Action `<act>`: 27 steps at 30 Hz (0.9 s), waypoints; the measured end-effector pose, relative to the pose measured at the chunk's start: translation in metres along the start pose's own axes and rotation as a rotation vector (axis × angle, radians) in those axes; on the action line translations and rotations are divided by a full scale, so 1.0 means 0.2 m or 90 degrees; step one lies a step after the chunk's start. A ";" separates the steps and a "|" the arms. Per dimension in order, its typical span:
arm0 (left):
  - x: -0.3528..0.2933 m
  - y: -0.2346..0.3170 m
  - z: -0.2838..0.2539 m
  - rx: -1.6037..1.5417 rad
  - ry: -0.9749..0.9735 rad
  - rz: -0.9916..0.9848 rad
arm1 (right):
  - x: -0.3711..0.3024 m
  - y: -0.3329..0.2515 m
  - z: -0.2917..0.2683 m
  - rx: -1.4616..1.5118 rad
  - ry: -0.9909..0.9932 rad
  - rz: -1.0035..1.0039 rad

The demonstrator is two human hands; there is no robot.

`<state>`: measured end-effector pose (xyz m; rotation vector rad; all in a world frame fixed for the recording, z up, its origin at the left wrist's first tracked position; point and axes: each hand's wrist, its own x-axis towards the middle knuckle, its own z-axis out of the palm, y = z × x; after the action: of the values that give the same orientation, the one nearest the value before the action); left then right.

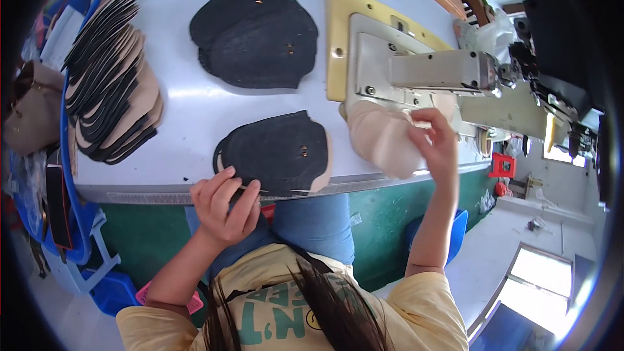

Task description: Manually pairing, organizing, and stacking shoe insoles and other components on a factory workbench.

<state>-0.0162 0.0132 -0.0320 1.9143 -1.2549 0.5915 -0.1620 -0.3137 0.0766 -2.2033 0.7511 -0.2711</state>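
Close to the table's front edge lies a black leather piece (273, 149) with a beige layer showing at its right edge and small coppery marks. My left hand (224, 208) is at its lower left edge, fingers bent round a thin dark tool (244, 188); a pale point shows further right along the edge, and I cannot tell its kind. My right hand (434, 140) has its fingers pinched at the upper right of a soft beige piece (383, 136), partly blurred, beside the sewing machine (442, 70). A larger black leather piece (257, 36) lies flat further back.
At the left, a fanned stack of black and beige pieces (117, 91) lies by a blue plastic rim (64, 117). A yellow board (336, 39) surrounds the machine's metal plate. A metal ruler strip (156, 196) runs along the table's front edge. A red stool (502, 165) stands far right.
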 end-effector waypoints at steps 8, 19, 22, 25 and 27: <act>0.00 0.00 -0.01 0.003 -0.028 0.011 | -0.08 -0.09 0.07 -0.326 0.022 -0.174; -0.02 -0.01 0.01 0.025 -0.022 0.024 | -0.05 -0.04 0.07 -0.292 0.028 -0.189; -0.02 0.00 0.01 0.027 -0.016 0.025 | -0.08 -0.02 0.08 -0.357 0.093 -0.299; -0.01 0.00 0.01 0.023 -0.012 0.025 | -0.11 0.01 0.07 -0.350 0.126 -0.366; 0.00 0.00 0.00 0.022 -0.017 0.026 | -0.12 0.01 0.09 -0.299 0.155 -0.258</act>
<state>-0.0163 0.0127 -0.0328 1.9348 -1.3112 0.6136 -0.1752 -0.2895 0.0630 -2.8024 0.5213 -0.6274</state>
